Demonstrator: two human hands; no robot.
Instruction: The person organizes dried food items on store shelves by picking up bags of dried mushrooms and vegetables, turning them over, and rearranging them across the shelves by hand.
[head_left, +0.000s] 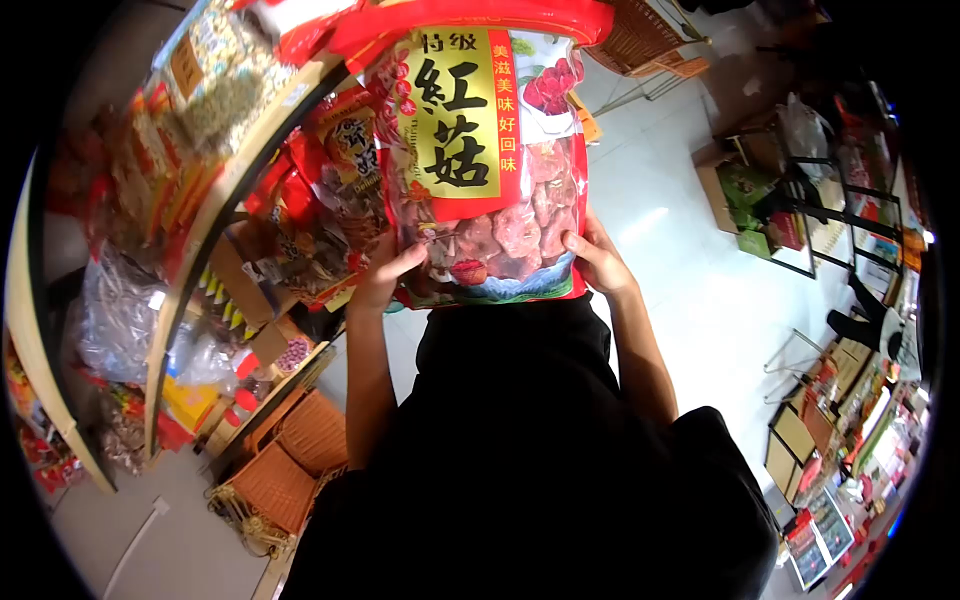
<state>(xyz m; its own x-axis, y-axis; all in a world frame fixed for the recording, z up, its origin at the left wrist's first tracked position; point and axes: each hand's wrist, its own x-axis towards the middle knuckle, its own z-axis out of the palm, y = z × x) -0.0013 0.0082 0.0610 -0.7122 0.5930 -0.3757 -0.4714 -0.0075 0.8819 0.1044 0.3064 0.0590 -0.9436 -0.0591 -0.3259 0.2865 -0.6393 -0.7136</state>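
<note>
A large red and clear plastic bag of dried red mushrooms is held upright in front of me, its gold label with black characters facing me. My left hand grips the lower left edge, thumb on the front. Around the lower right edge my right hand is closed the same way. The fingers of both hands are mostly hidden behind the bag. Just to the left, another red packaged bag with dark characters stands among the shelf goods.
At left, a wooden-edged shelf carries many packaged goods and clear plastic bags. Brown wicker baskets stand low on the left, another wicker basket at the top. Cardboard boxes and a black metal rack are across the pale floor.
</note>
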